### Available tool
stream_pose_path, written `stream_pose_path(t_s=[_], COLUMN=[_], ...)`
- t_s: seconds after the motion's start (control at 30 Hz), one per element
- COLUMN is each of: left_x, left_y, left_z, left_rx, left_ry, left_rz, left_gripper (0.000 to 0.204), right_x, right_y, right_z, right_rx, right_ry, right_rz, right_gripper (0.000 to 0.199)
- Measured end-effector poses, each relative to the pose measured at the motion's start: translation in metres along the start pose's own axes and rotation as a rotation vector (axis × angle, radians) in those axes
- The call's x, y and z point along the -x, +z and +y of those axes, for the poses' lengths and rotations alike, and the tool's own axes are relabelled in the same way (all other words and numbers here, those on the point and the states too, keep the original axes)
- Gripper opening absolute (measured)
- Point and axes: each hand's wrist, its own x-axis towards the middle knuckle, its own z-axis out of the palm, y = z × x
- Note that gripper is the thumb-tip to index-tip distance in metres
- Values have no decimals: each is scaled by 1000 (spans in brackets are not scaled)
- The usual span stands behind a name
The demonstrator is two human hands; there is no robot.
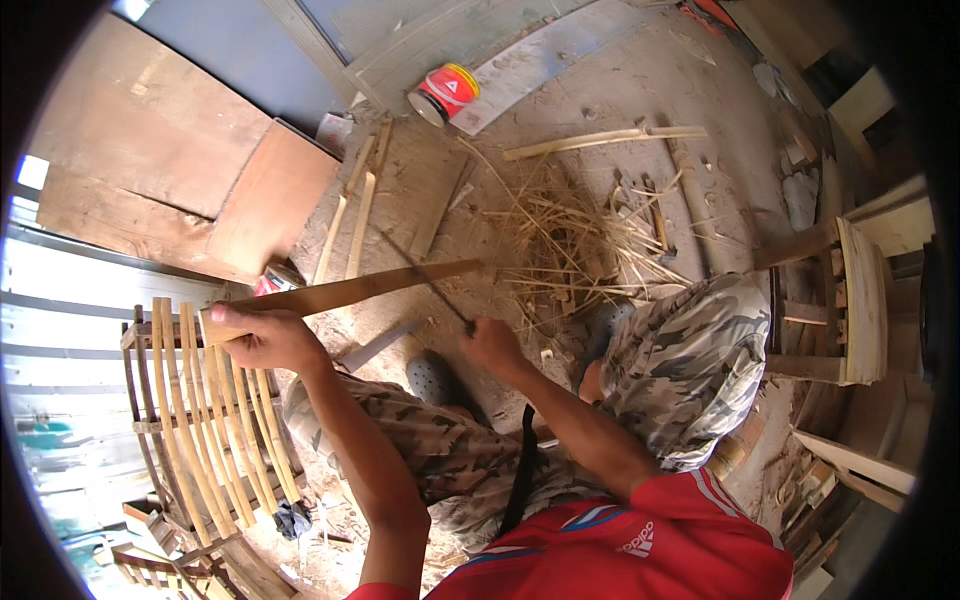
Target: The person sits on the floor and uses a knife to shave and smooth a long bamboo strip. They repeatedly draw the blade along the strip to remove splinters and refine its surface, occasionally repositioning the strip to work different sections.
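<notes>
The person sits low over a dusty concrete floor (pixel 640 90), knees in camouflage trousers (pixel 680 360) drawn up on either side. Ahead of the knees lies a loose heap of pale bamboo shavings and splinters (pixel 570 250), with a few split bamboo sticks (pixel 350 210) lying just beyond to the left. A red and yellow tin (pixel 445 92) lies on its side near the far boards. To the left stands a bamboo frame of curved slats (pixel 210 410), close under the left arm; to the right a wooden stool (pixel 850 300) crowds the knee. The open room is the patch of floor between the knees and the shavings.

The left hand (pixel 265 335) has its grip wrapped tight around the near end of a long flat brown bamboo slat (pixel 350 290), which runs out level to the right above the floor. The right hand (pixel 495 345) is clenched around the handle of a long dark blade (pixel 425 275), whose edge angles up and away to meet the slat about midway along, crossing it.
</notes>
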Motion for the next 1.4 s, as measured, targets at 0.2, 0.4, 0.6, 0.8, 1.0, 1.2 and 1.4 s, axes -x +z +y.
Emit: stream_pose_path(t_s=[0.2,0.4,0.6,0.8,1.0,1.2,1.4], left_x=[2,1,2,4,1,-3,-10], left_y=[-6,-15,-10,2,2,-4,-12], left_z=[-4,-12,-15,0,-6,-15,-25], left_rx=[-23,-87,147,26,232,513,596], left_ry=[-49,-37,-20,-60,-106,-250,-380], left_rz=[-11,-66,-191,-191,-210,-274,-374], left_gripper=[53,57,56,63,59,60,41], right_x=[39,-30,-22,-27,-29,-29,-35], right_y=[-37,12,8,23,28,32,22], right_z=[-139,0,97,1,56,94,108], right_rx=[-110,-103,-13,-103,-114,-85,21], right_ry=[-392,171,379,-128,106,83,376], right_rz=[-126,-135,-208,71,1,-119,-256], right_gripper=[24,29,44,29,27,33,43])
